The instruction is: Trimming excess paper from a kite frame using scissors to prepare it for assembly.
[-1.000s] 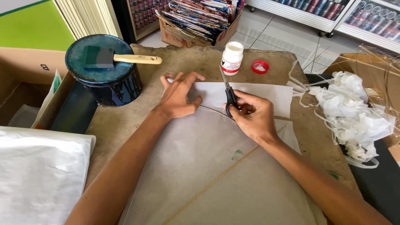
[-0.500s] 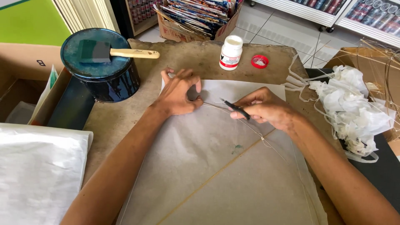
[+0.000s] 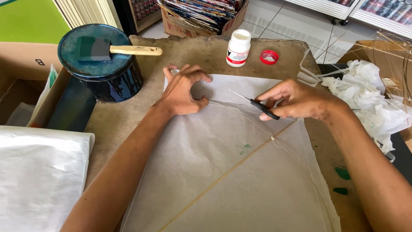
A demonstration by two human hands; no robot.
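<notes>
- Holding scissors in my right hand, fingers clasped about the dark handles, blades pointing toward frame centre over the thin paper sheet.
- My left hand, grasping nothing, fingers spread, presses the paper's upper edge flat, left of centre.
- Thin stick frame lies on the sheet, a diagonal spar crossing a curved one, tied at centre.
- Step, as I judge it: trimming paper along the curved spar; the next cut calls for a steady sheet and blades kept clear of the stick.
- Tabletop, upper part: dark round tin bearing a foam brush; white glue bottle; red cap.
- Right edge: crumpled white paper scraps.
</notes>
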